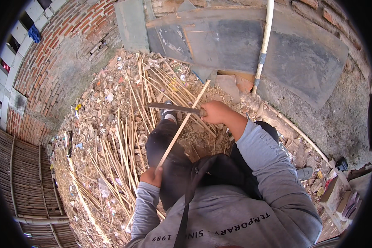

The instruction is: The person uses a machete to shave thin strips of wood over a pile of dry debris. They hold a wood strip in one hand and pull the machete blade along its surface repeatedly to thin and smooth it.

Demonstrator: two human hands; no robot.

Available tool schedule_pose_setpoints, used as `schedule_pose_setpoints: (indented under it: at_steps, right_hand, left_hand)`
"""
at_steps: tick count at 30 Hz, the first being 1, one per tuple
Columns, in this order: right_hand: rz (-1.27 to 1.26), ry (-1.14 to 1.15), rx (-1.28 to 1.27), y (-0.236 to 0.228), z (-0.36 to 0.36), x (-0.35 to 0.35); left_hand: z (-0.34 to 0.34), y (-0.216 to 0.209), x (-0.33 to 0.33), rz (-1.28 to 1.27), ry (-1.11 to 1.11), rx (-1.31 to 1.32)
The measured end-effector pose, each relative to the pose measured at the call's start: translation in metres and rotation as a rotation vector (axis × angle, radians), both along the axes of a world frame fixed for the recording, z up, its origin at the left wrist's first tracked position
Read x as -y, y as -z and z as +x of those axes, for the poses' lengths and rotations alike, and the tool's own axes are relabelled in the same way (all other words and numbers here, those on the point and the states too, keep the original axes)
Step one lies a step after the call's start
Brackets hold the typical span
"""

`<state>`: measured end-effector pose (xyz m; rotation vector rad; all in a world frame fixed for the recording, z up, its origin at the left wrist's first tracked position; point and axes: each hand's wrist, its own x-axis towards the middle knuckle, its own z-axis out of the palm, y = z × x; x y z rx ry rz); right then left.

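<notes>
My left hand (152,177) is closed round the lower end of a pale split bamboo strip (177,134), which slants up and to the right across my left leg. In my right hand (215,111) is the handle of a machete (169,107). Its long dark blade points left and crosses the bamboo strip in its upper part; whether the edge touches the strip or lies just over it I cannot tell. Many loose bamboo strips (122,153) lie on the ground left of my legs, and another bundle (169,84) spreads beyond my left foot.
Rubble and litter (91,124) cover the ground. A brick wall (70,62) rises at the far left, with a woven bamboo panel (25,173) nearer. Grey sheets (235,41) lean at the back behind a white pipe (263,49). Wooden boxes (343,202) stand at the right.
</notes>
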<state>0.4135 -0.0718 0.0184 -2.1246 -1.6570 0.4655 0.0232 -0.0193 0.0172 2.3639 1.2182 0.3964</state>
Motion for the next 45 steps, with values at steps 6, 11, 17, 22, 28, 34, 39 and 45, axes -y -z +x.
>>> schedule_pose_setpoints:
  at_steps: [6, 11, 17, 22, 28, 34, 39, 45]
  right_hand:
    - [-0.020, 0.005, -0.022, -0.016, 0.006, 0.008]
    - [-0.067, -0.057, 0.067, -0.024, -0.002, 0.007]
    - [-0.064, 0.042, 0.021, -0.017, -0.003, -0.001]
    - [-0.162, -0.076, -0.030, -0.016, 0.005, 0.004]
    - [-0.039, 0.045, -0.038, 0.017, 0.013, -0.009]
    - [-0.111, -0.101, -0.009, -0.009, 0.001, -0.001]
    - [-0.051, 0.040, -0.057, 0.015, 0.016, -0.009]
    - [-0.106, -0.073, -0.025, 0.004, -0.004, -0.007]
  left_hand:
    - [0.002, -0.001, 0.000, -0.001, 0.015, -0.006]
    - [-0.003, 0.006, -0.003, 0.031, 0.037, -0.015]
    - [-0.005, 0.004, -0.004, -0.006, 0.006, -0.122]
    - [-0.001, -0.001, -0.004, -0.052, 0.034, -0.115]
    - [-0.004, -0.001, -0.003, 0.011, 0.038, -0.147]
    - [-0.005, 0.002, -0.005, -0.006, 0.066, -0.061]
    - [0.000, -0.005, -0.002, -0.048, 0.018, -0.117]
    - [-0.004, 0.001, -0.007, -0.041, 0.034, -0.126]
